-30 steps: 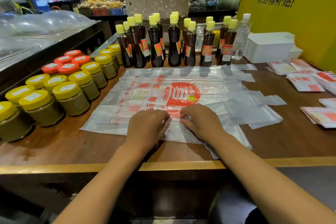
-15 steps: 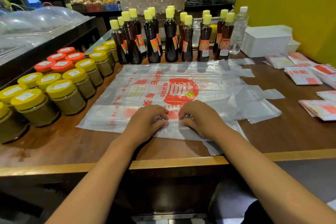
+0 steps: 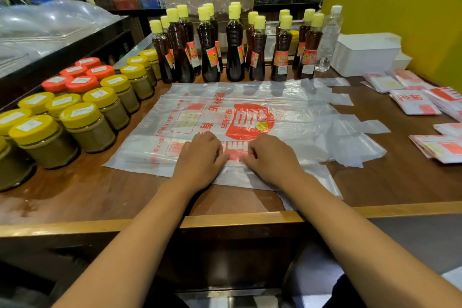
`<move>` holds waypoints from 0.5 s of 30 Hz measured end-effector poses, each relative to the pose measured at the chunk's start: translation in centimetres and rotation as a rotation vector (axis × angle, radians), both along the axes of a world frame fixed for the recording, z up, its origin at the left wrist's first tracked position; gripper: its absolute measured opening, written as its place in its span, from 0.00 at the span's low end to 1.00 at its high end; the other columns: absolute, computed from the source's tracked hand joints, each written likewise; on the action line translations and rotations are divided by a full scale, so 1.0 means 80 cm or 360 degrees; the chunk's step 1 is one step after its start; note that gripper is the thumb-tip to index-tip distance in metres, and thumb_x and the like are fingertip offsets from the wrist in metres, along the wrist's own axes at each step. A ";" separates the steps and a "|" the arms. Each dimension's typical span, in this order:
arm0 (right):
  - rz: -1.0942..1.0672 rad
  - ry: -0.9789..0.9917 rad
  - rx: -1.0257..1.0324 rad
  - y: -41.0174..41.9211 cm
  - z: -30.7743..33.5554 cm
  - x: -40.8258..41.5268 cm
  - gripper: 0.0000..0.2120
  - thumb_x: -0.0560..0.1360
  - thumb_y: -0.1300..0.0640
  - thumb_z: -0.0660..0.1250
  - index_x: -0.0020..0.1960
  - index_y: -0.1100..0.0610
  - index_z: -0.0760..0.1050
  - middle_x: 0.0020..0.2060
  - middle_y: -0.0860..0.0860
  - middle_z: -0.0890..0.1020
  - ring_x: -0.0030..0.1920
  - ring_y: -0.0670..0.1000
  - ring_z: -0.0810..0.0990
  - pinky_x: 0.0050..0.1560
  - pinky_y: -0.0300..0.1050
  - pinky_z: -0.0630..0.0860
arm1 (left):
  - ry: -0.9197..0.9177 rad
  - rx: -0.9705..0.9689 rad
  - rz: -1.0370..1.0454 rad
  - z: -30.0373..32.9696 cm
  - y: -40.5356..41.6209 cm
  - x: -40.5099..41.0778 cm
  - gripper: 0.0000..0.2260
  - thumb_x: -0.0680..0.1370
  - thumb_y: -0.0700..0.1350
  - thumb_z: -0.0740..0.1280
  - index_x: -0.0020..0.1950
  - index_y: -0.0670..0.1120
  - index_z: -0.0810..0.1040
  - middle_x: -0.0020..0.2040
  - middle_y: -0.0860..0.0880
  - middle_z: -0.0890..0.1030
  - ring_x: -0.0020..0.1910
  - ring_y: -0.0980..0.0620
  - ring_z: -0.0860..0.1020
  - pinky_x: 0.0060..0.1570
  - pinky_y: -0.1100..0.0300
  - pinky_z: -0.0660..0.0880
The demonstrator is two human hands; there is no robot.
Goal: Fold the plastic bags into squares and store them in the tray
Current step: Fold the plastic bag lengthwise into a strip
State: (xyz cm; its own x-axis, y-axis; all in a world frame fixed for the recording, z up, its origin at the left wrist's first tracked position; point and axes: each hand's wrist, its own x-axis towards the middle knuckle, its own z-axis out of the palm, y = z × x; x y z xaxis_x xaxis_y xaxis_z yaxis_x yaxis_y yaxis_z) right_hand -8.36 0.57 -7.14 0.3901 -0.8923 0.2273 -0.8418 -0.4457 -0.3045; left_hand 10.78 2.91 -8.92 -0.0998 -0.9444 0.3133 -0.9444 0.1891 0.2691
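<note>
A clear plastic bag [image 3: 250,110] with red print lies spread flat on the wooden counter, handles pointing right. Its near long edge is turned over into a narrow strip. My left hand [image 3: 200,157] and my right hand [image 3: 271,157] sit side by side at the middle of that strip, fingers curled and pinching the folded plastic. A white tray [image 3: 367,57] stands at the back right, and I cannot see inside it. Folded bag squares [image 3: 413,105] lie on the counter to the right, with another small stack [image 3: 440,149] nearer me.
Yellow-lidded jars [image 3: 82,127] and red-lidded jars [image 3: 80,77] crowd the left side. Dark sauce bottles [image 3: 235,45] line the back edge behind the bag, with a clear water bottle [image 3: 328,37] beside the tray. A yellow wall rises at the right.
Both hands have crept a little farther from me along the bag, keeping the near folded strip pinched. The bag itself has stayed in place.
</note>
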 end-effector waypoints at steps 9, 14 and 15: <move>0.0199 0.0367 0.0105 0.000 -0.017 0.012 0.23 0.85 0.50 0.51 0.79 0.48 0.58 0.80 0.49 0.58 0.79 0.53 0.55 0.78 0.63 0.47 | -0.0253 0.0397 0.0046 -0.005 -0.002 0.005 0.24 0.86 0.55 0.47 0.82 0.53 0.54 0.83 0.53 0.54 0.82 0.49 0.49 0.78 0.47 0.48; 0.0039 0.0520 0.0396 -0.005 -0.010 -0.017 0.29 0.83 0.35 0.44 0.81 0.41 0.44 0.82 0.45 0.42 0.81 0.52 0.39 0.74 0.72 0.37 | -0.0238 0.0568 0.0101 -0.002 -0.006 0.003 0.27 0.85 0.59 0.43 0.83 0.53 0.45 0.83 0.53 0.44 0.82 0.50 0.41 0.79 0.44 0.41; 0.0015 0.0524 0.0426 -0.007 -0.009 -0.031 0.30 0.82 0.34 0.44 0.81 0.41 0.42 0.81 0.45 0.41 0.81 0.53 0.39 0.75 0.71 0.37 | -0.0226 0.0564 0.0106 -0.002 -0.006 0.003 0.28 0.85 0.60 0.44 0.83 0.53 0.45 0.83 0.53 0.44 0.82 0.50 0.41 0.79 0.44 0.40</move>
